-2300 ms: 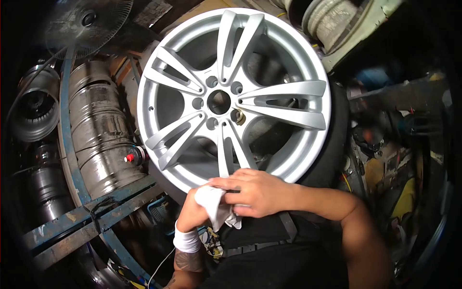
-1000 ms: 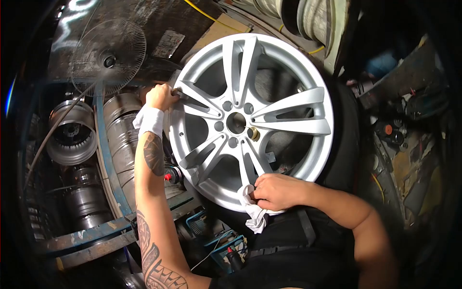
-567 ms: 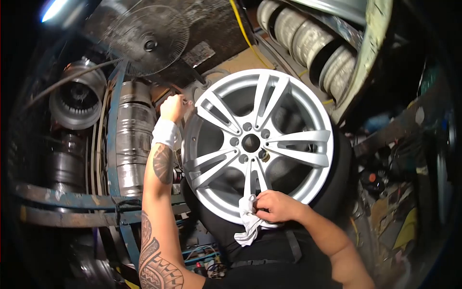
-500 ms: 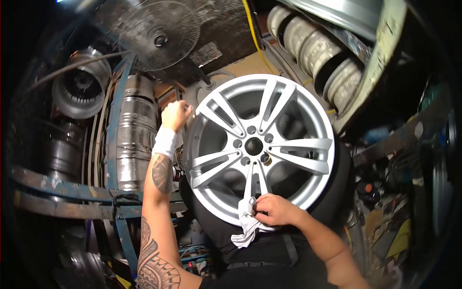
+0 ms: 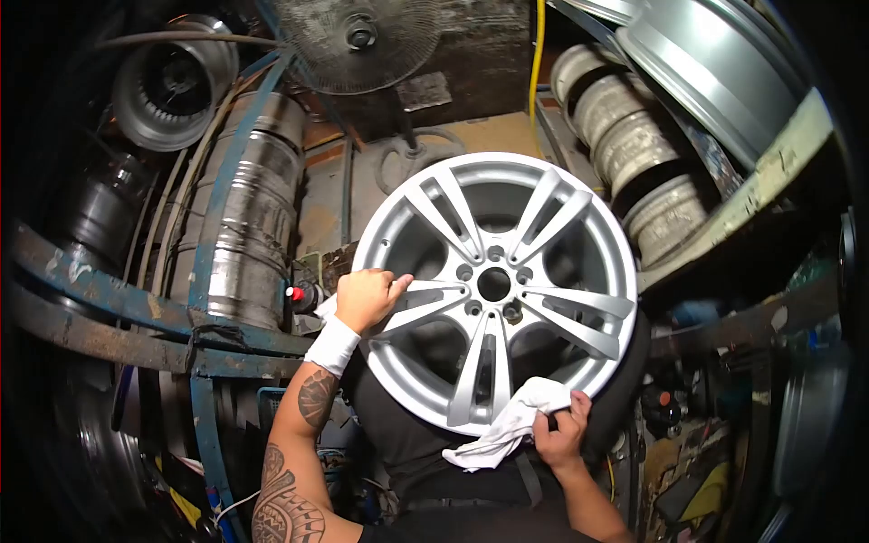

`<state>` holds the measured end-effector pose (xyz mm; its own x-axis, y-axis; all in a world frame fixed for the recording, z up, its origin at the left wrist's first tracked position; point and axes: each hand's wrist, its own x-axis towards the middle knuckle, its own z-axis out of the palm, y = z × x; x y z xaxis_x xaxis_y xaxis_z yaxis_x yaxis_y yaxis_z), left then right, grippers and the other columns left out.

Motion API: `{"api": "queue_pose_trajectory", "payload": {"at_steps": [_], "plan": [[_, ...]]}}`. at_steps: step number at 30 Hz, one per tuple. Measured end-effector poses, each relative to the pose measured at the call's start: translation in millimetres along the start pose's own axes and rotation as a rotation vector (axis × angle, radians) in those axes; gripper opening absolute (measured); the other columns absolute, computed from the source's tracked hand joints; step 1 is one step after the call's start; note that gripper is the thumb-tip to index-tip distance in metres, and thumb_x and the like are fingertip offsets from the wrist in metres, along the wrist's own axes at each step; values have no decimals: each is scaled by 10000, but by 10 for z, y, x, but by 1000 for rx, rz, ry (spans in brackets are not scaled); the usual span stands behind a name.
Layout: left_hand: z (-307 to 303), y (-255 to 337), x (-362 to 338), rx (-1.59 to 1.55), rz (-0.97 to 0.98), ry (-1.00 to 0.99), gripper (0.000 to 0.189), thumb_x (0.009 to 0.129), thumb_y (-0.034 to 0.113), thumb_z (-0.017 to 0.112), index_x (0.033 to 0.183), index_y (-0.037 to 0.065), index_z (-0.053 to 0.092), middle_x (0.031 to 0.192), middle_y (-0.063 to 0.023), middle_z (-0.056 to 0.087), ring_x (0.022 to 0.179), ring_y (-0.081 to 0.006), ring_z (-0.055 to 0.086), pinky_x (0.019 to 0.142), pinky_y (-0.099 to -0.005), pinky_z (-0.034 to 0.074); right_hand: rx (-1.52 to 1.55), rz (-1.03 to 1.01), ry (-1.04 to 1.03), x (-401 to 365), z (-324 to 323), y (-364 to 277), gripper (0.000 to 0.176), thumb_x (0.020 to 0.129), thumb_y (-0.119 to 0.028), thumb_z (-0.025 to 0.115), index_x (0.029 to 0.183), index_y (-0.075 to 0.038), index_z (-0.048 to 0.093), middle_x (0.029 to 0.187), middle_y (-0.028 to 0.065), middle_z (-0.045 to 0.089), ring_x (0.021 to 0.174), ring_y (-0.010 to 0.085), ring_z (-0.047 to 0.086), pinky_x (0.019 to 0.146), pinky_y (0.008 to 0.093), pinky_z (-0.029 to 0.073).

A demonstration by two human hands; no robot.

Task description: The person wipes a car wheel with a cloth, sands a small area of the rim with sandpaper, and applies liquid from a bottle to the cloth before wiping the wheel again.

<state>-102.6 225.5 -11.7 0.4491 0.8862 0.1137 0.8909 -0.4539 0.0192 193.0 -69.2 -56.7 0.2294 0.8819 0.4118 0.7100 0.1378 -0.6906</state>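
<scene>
A silver alloy wheel rim [image 5: 471, 362] with split double spokes rests face up across the person's lap. At its left edge my left hand [image 5: 367, 299], banded at the wrist in white, grips the rim with the thumb pointing over the face. A bit of white shows beside those fingers, mostly hidden. My right hand [image 5: 561, 430] pinches a white cloth [image 5: 516, 418] at the rim's lower right edge. The cloth drapes over the edge and hangs down toward the lap. Open gaps between the spokes surround the dark centre hole.
Stacked wheels stand in a blue metal rack [image 5: 206, 271] on the left, and another wheel row [image 5: 625, 136] lies at upper right. A floor fan [image 5: 358, 45] stands at the back. A red-capped bottle [image 5: 306, 295] is near my left hand.
My left hand has come down from beside the wheel onto its left edge. My right hand has moved rightward with the cloth, which is now spread wider. The view has tilted.
</scene>
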Motion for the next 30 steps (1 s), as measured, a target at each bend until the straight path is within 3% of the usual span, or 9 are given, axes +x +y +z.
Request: {"api": "queue_pose_trajectory", "payload": {"at_steps": [5,11,12,15,18,21,25,28,30], "plan": [[25,43,199,111,100,-202,697,1008,648,463,760,77,777,704,-175,712,703,-399,712,656,-506,560,-101,74,268,-15,337,-87,133,778,-192,712,758,-65,678,758,84,667,780,313,620,979,492,369],[-19,122,5,155,33,-273,729,988,694,453,870,54,781,801,-208,740,813,-403,734,732,-506,580,2,211,401,-1,374,251,196,809,-231,719,781,-42,673,817,140,704,830,344,644,978,468,400],[-36,163,-75,147,14,-289,739,979,706,459,874,49,780,812,-212,741,821,-406,735,739,-504,582,28,166,442,199,219,293,202,809,-256,718,759,-64,683,756,128,688,705,331,637,981,474,429],[-91,464,-450,122,-116,-353,787,912,754,523,889,12,785,825,-240,739,826,-422,736,757,-508,586,149,17,431,803,-101,999,162,814,-197,697,772,-43,672,757,126,670,803,357,616,933,477,429],[-206,1124,-956,-118,-307,-468,735,886,683,600,905,-30,779,817,-277,726,817,-441,734,755,-519,586,354,178,118,1954,-335,2003,159,860,-101,681,783,17,607,763,160,607,696,284,591,640,391,451],[-308,1821,-1203,-465,-369,-674,698,874,623,643,923,-63,762,850,-301,722,836,-457,729,799,-527,579,21,-198,-59,3288,53,2404,224,825,-182,720,955,-1,737,905,181,706,809,272,690,712,385,521],[65,2502,-1356,-1030,-359,-482,676,888,509,661,1131,-122,637,845,-333,703,825,-492,709,807,-520,563,-50,-238,-364,4479,912,1924,326,829,-268,700,1012,-1,738,793,188,698,765,319,709,733,386,535],[-161,2537,-1301,-1150,-261,-567,692,919,406,658,1260,-175,498,803,-344,682,814,-494,703,810,-511,558,-94,-229,-296,4472,1294,1681,330,857,-322,658,969,-16,712,695,183,620,636,229,616,666,384,496],[-242,2189,-1177,-1208,-149,-486,508,950,346,667,1217,-85,645,845,-291,717,794,-434,724,781,-442,573,-23,-159,-178,4503,1292,1698,317,861,-328,653,938,-23,696,685,172,597,607,206,553,633,379,469]]}}
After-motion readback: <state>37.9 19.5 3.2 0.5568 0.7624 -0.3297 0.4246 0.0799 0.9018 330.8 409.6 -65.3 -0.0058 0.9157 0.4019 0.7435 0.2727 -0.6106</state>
